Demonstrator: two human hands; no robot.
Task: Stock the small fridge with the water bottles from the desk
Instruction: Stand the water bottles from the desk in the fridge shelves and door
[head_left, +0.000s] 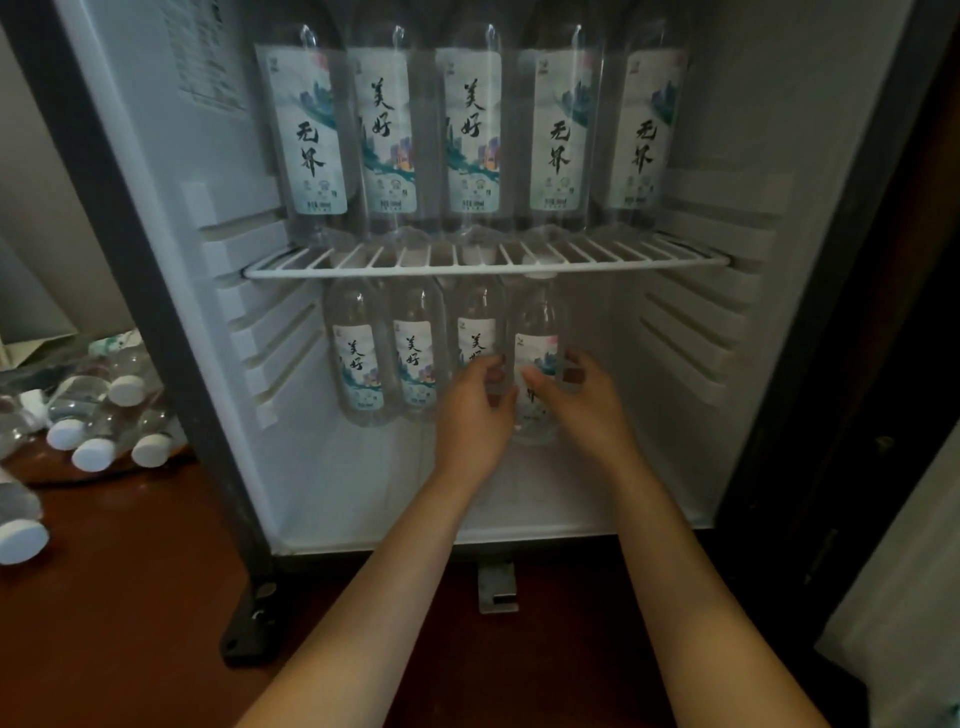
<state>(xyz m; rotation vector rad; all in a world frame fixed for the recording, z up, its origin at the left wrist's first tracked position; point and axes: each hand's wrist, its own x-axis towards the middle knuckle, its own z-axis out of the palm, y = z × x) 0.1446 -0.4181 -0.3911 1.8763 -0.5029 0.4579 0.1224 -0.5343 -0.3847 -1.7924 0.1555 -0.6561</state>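
With the top shelf (483, 267) full, the left hand (475, 415) grips the third bottle (477, 325) below, the right hand (584, 410) the fourth bottle (537, 325), and spare bottles (109, 415) wait on the desk (130, 582).

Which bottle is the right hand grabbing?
Look in the open fridge, below the wire shelf. There, in a row of four, it is the rightmost bottle, the only one with the right hand curled round it.

labels on upper bottles (472, 130) read 无界 or 美好 — on lower bottles (358, 364), 美好.
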